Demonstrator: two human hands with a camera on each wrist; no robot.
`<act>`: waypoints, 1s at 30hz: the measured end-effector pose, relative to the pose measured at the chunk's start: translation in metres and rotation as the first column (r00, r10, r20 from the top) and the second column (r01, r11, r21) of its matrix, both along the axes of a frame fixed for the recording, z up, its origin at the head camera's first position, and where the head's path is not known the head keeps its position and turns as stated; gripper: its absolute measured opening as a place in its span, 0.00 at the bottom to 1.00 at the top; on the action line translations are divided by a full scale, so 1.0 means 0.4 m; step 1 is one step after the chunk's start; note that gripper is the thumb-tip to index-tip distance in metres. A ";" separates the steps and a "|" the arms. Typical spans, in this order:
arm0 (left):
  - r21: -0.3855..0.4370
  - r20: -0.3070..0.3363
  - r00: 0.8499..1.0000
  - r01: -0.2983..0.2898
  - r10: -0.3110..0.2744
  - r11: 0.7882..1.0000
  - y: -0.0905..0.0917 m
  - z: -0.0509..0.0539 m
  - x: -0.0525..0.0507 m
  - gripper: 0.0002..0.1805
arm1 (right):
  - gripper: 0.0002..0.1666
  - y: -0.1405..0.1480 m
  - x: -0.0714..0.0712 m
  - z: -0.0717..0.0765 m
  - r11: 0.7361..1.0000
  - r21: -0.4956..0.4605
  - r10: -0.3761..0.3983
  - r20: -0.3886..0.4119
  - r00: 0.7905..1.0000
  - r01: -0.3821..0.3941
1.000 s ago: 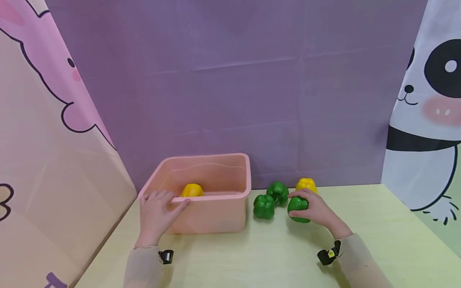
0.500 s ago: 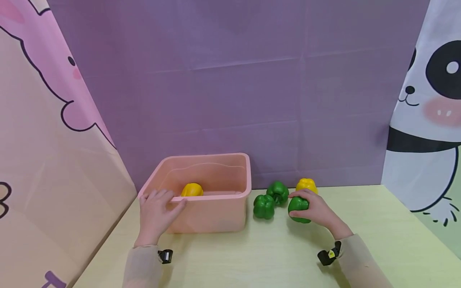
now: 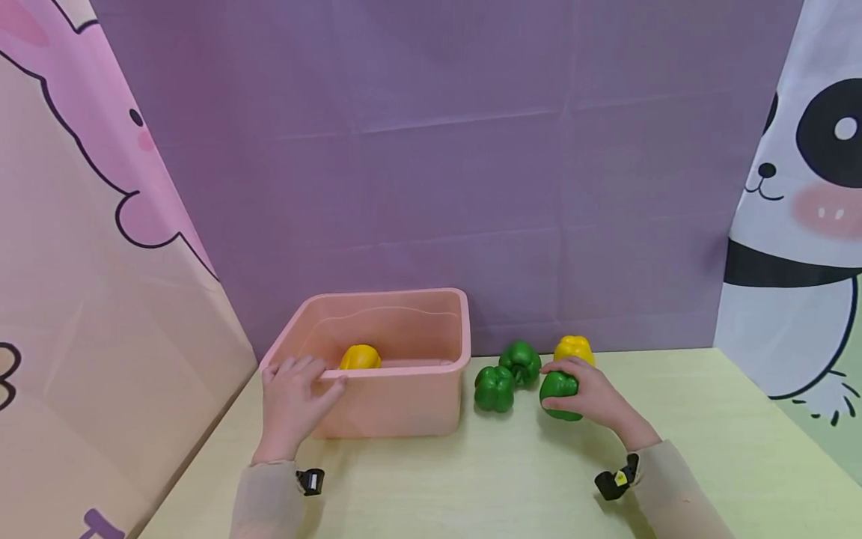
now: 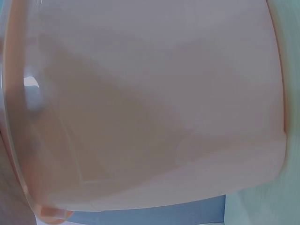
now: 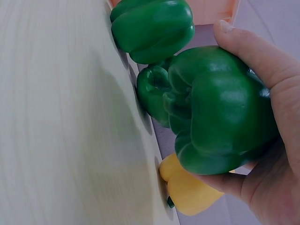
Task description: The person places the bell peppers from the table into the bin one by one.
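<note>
A pink plastic bin stands at the back left of the table, with one yellow bell pepper inside. My left hand grips its near rim, fingers over the edge and thumb along the outer front. The left wrist view is filled by the bin's outer wall. Beside the bin, my right hand holds a green bell pepper between thumb and fingers, and a gap to the table shows in the right wrist view. Two more green bell peppers sit between bin and hand.
Behind my right hand lies another yellow bell pepper, partly covered by it. A purple cloth backdrop rises along the table's back edge. Printed panels with a panda and a pink animal flank the pale wooden table.
The left thumb has slid slightly left along the bin's rim. Both hands otherwise stay almost where they were, and the green bell pepper is still in the right hand.
</note>
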State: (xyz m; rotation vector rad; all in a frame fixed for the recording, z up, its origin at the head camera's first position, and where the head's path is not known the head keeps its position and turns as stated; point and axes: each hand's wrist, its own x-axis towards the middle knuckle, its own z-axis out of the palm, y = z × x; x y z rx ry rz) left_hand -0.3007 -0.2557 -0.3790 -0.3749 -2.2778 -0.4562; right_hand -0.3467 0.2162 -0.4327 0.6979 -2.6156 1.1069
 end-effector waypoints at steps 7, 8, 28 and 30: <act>0.001 0.006 1.000 -0.007 0.007 1.000 0.002 0.001 0.001 0.12 | 0.31 -0.004 0.004 0.001 1.000 -0.008 -0.002 0.005 1.000 0.002; 0.004 0.005 1.000 -0.008 0.008 1.000 0.002 0.000 0.001 0.11 | 0.31 -0.006 0.004 0.003 1.000 -0.008 0.000 0.005 1.000 0.000; 0.014 -0.033 0.999 0.012 -0.011 1.000 -0.005 -0.014 -0.004 0.12 | 0.29 -0.021 -0.017 0.052 0.995 -0.045 0.088 -0.077 0.993 -0.092; 0.008 -0.037 0.999 0.013 -0.013 1.000 -0.005 -0.011 -0.007 0.13 | 0.29 -0.022 -0.020 0.064 0.994 -0.046 0.097 -0.100 0.990 -0.102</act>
